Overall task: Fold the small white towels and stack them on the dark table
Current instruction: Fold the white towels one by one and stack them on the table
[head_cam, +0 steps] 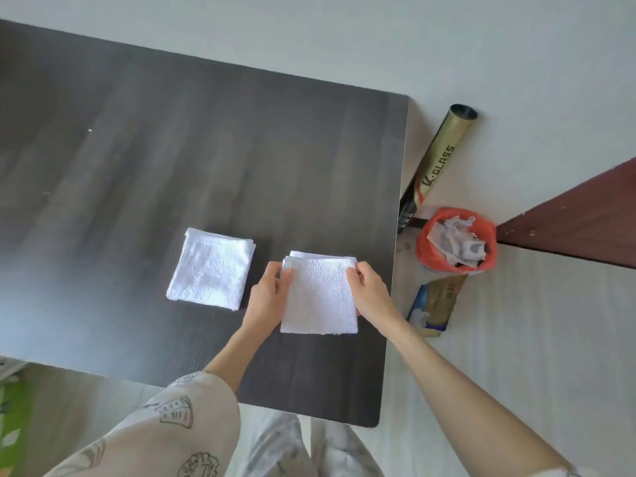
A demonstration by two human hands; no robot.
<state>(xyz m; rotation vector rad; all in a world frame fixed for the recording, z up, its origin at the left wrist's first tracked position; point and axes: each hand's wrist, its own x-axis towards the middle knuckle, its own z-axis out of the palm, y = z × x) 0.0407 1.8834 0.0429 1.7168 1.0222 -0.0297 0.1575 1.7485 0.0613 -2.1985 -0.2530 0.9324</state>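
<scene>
On the dark table [172,149], near its right edge, a folded white towel [320,297] held at its far corners. Left hand [266,299] pinching the far left corner, thumb on top, fingers curled at the edge; right hand [370,294] pinching the far right corner likewise. A second layer of cloth peeking out just beyond the far edge: whether the same towel's lower fold or another beneath, cannot tell.

Step in hand, by judgement: squaring the last fold. To do it well: draw both corners level, match the upper edge to the layer below, then smooth flat from the near fold outward, keeping the terry from bunching. After that, lift as one piece by both sides and set squarely upon the folded stack [211,268] lying just to the left, apart from the hands, edges aligned.

Count: two white towel bundles on the table, one in hand, one at rest; layers in the resting stack too fine to number. Two hands. Off the table on the floor to the right: one gold tube [438,160] marked K-GLASS, one small bin with an orange bag [456,241].
</scene>
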